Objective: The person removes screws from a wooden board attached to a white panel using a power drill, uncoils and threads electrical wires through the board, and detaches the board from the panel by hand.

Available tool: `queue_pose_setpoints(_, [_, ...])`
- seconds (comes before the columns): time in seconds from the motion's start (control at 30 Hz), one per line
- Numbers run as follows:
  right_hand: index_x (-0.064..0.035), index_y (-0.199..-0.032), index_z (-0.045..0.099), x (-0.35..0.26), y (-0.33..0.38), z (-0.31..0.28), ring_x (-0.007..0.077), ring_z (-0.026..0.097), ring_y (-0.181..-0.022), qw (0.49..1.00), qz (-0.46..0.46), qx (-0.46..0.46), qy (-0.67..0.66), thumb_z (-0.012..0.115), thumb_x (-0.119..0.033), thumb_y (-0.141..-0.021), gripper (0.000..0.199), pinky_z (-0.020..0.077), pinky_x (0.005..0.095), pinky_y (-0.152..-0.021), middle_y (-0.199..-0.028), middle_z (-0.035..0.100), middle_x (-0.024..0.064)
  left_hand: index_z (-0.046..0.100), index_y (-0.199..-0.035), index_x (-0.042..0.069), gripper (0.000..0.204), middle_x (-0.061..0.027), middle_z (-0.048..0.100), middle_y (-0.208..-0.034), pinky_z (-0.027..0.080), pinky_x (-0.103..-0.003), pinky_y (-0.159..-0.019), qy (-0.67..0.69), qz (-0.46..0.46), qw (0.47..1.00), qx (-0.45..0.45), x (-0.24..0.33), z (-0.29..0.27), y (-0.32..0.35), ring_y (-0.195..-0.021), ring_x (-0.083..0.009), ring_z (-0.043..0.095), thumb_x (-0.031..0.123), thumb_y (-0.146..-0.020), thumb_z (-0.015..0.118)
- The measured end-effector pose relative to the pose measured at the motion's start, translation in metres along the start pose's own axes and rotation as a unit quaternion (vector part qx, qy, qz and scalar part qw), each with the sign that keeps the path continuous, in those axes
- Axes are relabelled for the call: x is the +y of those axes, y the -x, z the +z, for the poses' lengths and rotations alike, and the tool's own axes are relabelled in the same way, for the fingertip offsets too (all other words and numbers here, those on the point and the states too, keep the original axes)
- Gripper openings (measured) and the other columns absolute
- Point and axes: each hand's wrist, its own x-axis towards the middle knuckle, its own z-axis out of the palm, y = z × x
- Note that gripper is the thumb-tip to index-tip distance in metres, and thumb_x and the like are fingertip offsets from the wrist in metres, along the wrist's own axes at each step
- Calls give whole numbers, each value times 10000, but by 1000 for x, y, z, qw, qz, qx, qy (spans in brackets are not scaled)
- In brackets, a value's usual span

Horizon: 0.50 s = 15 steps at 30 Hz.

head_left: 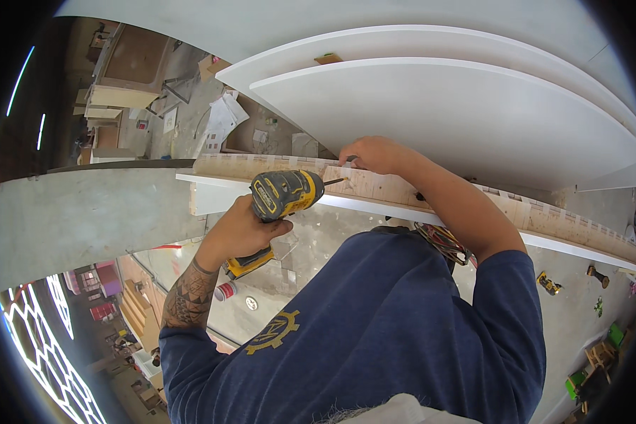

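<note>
My left hand [242,230] is wrapped round the grip of a yellow-and-black cordless drill [283,194]. Its long thin bit [334,181] points right, with the tip close to the face of a long pale wooden board [381,185]. Whether the tip touches the wood I cannot tell. At the board's far edge, my right hand [374,154] has its fingers curled in, with a small dark thing partly showing at the fingertips. A white strip [374,210] runs along the board's near side. Tape-like patches line the far edge.
Two large white panels [431,106] with curved-looking edges stand beyond the board. A grey panel [92,212] lies at the left. Bundled wires [445,244] hang by my waist. Another yellow-and-black tool [548,283] lies on the floor at right, and a round can [225,290] below the drill.
</note>
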Motion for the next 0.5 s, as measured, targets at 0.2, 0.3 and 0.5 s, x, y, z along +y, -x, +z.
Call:
queue_pose_setpoints(0.2, [-189,-1179,767,-3,0,-1,344,729,-989,1000,-6,5,4,735,-139,-958,229,544,500,-862,-1048,776,133,725,-1255,1,429,-236,781,-1056,597,-436,-886,-18,-17,1000,-6,10,0,-1,-958,-377,764,225,-897,805])
queue_pose_setpoints(0.3, [-195,-1175,773,-3,0,-1,342,732,-1002,1000,0,-3,4,737,-140,-958,226,547,499,-870,-1059,780,136,728,-1255,6,425,-236,782,-1038,599,-437,-884,-31,11,999,-1,13,-1,0,-950,-375,768,229,-902,804])
queue_pose_setpoints(0.5, [-214,-1188,778,-1,-1,-1,337,736,-1017,1000,3,-7,5,731,-143,-966,238,556,493,-883,-1070,784,125,734,-1245,13,403,-233,786,-996,606,-439,-862,-52,29,998,24,14,-1,-5,-911,-385,771,222,-906,796])
